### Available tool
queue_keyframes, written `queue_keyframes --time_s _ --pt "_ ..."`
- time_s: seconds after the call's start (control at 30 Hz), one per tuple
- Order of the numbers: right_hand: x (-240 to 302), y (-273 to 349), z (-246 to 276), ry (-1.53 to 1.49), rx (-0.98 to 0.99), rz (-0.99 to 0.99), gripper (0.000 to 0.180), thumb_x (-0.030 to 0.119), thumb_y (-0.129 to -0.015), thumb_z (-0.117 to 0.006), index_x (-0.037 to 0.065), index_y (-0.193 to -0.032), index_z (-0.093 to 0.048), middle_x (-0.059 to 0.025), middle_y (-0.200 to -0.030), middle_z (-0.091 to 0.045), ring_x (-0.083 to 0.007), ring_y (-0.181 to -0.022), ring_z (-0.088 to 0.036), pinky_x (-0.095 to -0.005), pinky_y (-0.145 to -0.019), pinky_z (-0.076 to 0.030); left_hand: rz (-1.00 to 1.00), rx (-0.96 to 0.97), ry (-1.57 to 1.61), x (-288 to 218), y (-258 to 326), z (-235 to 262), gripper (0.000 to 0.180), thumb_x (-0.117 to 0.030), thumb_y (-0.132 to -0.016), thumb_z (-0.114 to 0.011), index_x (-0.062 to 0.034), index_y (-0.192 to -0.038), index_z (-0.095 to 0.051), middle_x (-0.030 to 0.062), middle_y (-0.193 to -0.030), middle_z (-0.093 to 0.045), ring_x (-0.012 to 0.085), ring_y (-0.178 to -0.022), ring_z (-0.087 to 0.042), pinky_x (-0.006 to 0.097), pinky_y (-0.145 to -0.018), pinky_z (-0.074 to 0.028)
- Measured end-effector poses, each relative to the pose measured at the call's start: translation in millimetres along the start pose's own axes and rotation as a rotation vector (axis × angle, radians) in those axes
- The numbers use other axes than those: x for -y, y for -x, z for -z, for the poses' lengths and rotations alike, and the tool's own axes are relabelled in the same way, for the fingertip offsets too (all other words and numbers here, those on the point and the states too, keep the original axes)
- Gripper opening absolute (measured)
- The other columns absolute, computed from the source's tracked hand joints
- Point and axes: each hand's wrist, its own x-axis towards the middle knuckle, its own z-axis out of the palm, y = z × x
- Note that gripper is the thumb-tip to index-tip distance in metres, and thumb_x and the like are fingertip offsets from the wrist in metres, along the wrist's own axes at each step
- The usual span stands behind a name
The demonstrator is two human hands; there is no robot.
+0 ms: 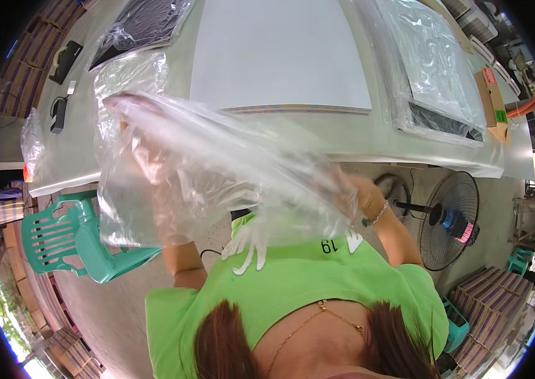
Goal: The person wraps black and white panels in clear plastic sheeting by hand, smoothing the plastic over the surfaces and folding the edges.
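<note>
A large transparent plastic bag (217, 164) hangs spread in front of my chest, blurred by motion. My left hand (138, 117) is at its upper left corner, seen through the film; the fingers there are smeared, and whether they grip cannot be told. My right hand (357, 194) closes on the bag's lower right end, with a bracelet at the wrist. Just beyond the bag, a stack of white sheets (283, 57) lies on the table, its layered edge facing me.
On the pale table (68, 158), film-wrapped black panels (144, 28) lie left and a film-wrapped stack (438, 76) right. A tape dispenser (65, 61) and a cardboard box (491, 101) stand farther out. A green plastic chair (84, 237) and a fan (447, 221) flank me.
</note>
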Motion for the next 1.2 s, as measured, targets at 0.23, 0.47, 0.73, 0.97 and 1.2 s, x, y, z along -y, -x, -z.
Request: queue_keyframes --time_s 0.23,0.47,0.73,0.97,1.2 --pt "46.6 32.1 3.0 0.086 -0.406 0.249 0.055 0.045 -0.088 -0.05 0.0 -0.12 -0.051 -0.0119 -0.103 -0.056 -0.0165 -0.085 -0.055 -0.0298 -0.076 -0.041 -0.008 0.081 -0.089 16.5 -11.1 26.5 0.046 -0.02 -0.088 -0.053 -0.0045 -0.131 -0.048 0.0091 -0.122 -0.055 0.0223 -0.11 -0.054 0.035 -0.094 -0.043" --pt "57.7 30.3 18.2 0.007 -0.913 -0.291 0.064 0.053 -0.09 -0.043 0.0 -0.125 -0.048 -0.015 -0.113 -0.055 -0.0193 -0.093 -0.056 -0.0325 -0.086 -0.042 -0.087 0.318 -0.095 79.8 -11.0 77.3 0.047 -0.018 -0.086 -0.053 -0.0053 -0.131 -0.048 0.0094 -0.126 -0.054 0.0237 -0.112 -0.053 0.036 -0.096 -0.042" --pt "8.9 46.2 11.5 -0.243 -0.525 -0.16 0.073 0.06 -0.091 -0.041 -0.001 -0.13 -0.045 -0.0182 -0.124 -0.054 -0.0229 -0.104 -0.057 -0.0369 -0.097 -0.041 -0.469 0.953 0.891 -64.5 -29.1 -8.3 0.038 -0.029 -0.098 -0.038 -0.0117 -0.13 -0.049 0.0084 -0.132 -0.051 0.0219 -0.118 -0.051 0.043 -0.103 -0.038" --pt "-3.8 64.3 4.0 0.046 -0.075 0.675 0.078 0.051 -0.081 -0.063 -0.002 -0.133 -0.039 -0.0195 -0.121 -0.056 -0.0233 -0.101 -0.058 -0.0389 -0.088 -0.044 -0.458 0.9 0.484 -53.0 -26.3 65.6 0.07 -0.043 -0.094 -0.046 -0.0065 -0.146 -0.017 0.016 -0.149 -0.026 0.0314 -0.135 -0.031 0.05 -0.108 -0.032" --pt "39.0 150.2 17.0 0.171 -1.034 0.407 0.056 0.022 -0.079 -0.07 -0.001 -0.125 -0.047 -0.0093 -0.101 -0.061 -0.0084 -0.072 -0.056 -0.0178 -0.052 -0.042 -0.328 -0.204 -0.053 -14.5 5.9 20.6 0.058 -0.005 -0.075 -0.061 -0.0043 -0.13 -0.042 0.0099 -0.12 -0.05 0.0221 -0.11 -0.051 0.038 -0.092 -0.045"
